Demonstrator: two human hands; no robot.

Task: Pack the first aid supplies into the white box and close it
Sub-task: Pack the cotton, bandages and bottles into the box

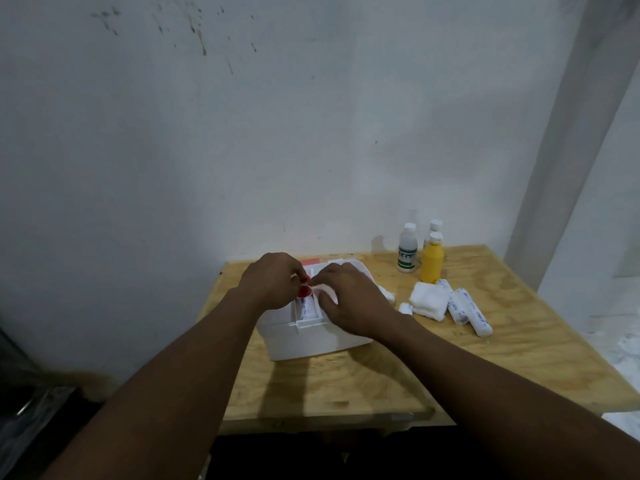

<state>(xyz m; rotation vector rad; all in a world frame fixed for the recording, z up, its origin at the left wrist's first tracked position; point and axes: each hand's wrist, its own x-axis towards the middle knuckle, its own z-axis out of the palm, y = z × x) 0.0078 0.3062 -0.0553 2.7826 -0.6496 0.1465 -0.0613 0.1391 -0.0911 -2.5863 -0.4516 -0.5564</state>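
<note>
From over the person's shoulders, the white box sits open near the bench's left edge, the left hand pinching a small red-capped item in its fingers while the right hand lies loosely spread on white padding inside, grasping nothing I can make out. Toward the back right corner wait the yellow bottle, clear bottle, gauze pad and wrapped bandage rolls. The soft pieces look light and squashable, best taken around the middle, the bottles rigid and slick, best gripped at the body.

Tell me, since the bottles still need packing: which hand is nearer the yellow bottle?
Right. The right hand rests over the white box, left of the yellow bottle; the left hand is farther left.
</note>
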